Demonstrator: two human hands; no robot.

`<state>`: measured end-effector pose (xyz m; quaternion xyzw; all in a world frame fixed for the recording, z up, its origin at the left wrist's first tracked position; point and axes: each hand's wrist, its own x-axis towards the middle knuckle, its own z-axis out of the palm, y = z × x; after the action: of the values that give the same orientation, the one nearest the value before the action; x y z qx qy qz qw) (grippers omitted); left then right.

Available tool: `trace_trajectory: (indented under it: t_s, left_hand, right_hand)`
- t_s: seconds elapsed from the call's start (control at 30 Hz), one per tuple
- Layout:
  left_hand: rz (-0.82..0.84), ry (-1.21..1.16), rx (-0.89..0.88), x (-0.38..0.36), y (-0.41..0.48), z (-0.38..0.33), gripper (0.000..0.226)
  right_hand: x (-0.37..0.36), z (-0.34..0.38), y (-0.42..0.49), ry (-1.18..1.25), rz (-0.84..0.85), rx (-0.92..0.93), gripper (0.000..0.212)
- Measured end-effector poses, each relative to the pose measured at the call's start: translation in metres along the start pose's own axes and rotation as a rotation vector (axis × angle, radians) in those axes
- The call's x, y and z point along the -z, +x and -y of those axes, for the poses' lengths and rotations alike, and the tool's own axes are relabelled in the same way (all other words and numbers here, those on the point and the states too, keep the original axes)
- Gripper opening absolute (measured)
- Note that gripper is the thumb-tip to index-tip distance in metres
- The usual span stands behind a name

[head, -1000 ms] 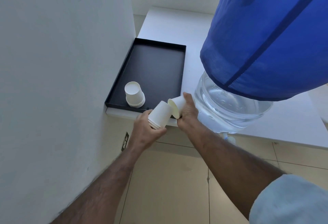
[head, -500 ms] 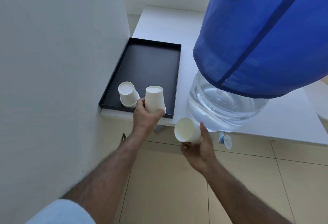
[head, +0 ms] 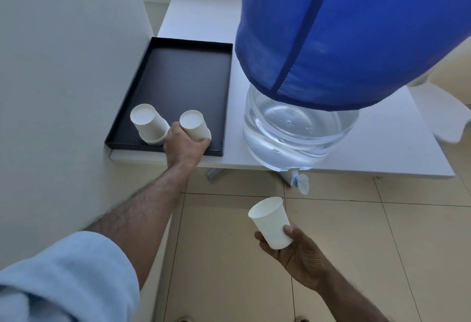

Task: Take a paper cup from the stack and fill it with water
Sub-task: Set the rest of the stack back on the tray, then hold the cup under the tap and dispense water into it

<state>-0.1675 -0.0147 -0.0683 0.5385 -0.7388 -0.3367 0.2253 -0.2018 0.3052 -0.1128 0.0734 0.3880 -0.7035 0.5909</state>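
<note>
A second ago both hands met at the tabletop edge, pulling one cup from the stack. Since then the right hand (head: pixel 297 253) has dropped away with the single cup (head: pixel 271 222), now mouth-up, tilted, held low over the floor, below and left of the tap (head: pixel 300 182). The left hand (head: pixel 184 145) has carried the stack (head: pixel 195 125) into the tray (head: pixel 226 97), upside down, just right of the other cups (head: pixel 150 128), grip still closed around it.

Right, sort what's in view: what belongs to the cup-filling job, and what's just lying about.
Job:
cup, mouth up, in right hand
stack, upside down, in left hand
tap
water jug

Lying about:
second stack, upside down
black tray
blue cover on the jug
table
</note>
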Motion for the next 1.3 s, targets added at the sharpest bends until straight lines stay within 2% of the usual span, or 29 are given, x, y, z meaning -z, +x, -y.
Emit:
trace_trajectory:
  t_s: [0.17, 0.4, 0.57, 0.67, 0.73, 0.8, 0.9, 1.03, 1.13, 1.3]
  left_hand:
    - [-0.040, 0.063, -0.012, -0.004, -0.003, 0.002, 0.067]
    - [-0.039, 0.043, -0.069, -0.008, -0.022, 0.001, 0.074]
    - [-0.099, 0.034, -0.100, 0.006, -0.057, 0.023, 0.085]
    - [-0.110, -0.014, -0.193, 0.004, -0.099, 0.028, 0.071]
    - [-0.004, -0.021, -0.328, -0.002, -0.122, 0.024, 0.051]
    - [0.152, -0.052, -0.485, -0.011, -0.139, 0.009, 0.040]
    - [0.365, -0.047, -0.694, -0.025, -0.159, -0.026, 0.042]
    - [0.567, 0.107, -0.914, -0.044, -0.165, -0.057, 0.054]
    - [0.608, 0.188, -0.957, -0.052, -0.162, -0.063, 0.055]
    - [0.566, 0.257, -1.051, -0.057, -0.154, -0.071, 0.043]
  right_hand:
    - [0.018, 0.014, -0.002, -0.223, 0.001, 0.011, 0.090]
    - [0.046, 0.036, -0.020, -0.363, 0.026, 0.038, 0.065]
    - [0.057, 0.033, -0.013, -0.444, -0.127, 0.061, 0.069]
    - [0.057, 0.035, -0.006, -0.555, -0.269, 0.117, 0.076]
    - [0.055, 0.038, 0.001, -0.625, -0.342, 0.168, 0.078]
    - [0.054, 0.041, 0.010, -0.673, -0.383, 0.227, 0.079]
    - [0.056, 0.044, 0.025, -0.712, -0.384, 0.294, 0.077]
    - [0.054, 0.046, 0.043, -0.701, -0.370, 0.374, 0.063]
    - [0.052, 0.045, 0.055, -0.689, -0.395, 0.416, 0.063]
    - [0.051, 0.042, 0.069, -0.671, -0.419, 0.458, 0.078]
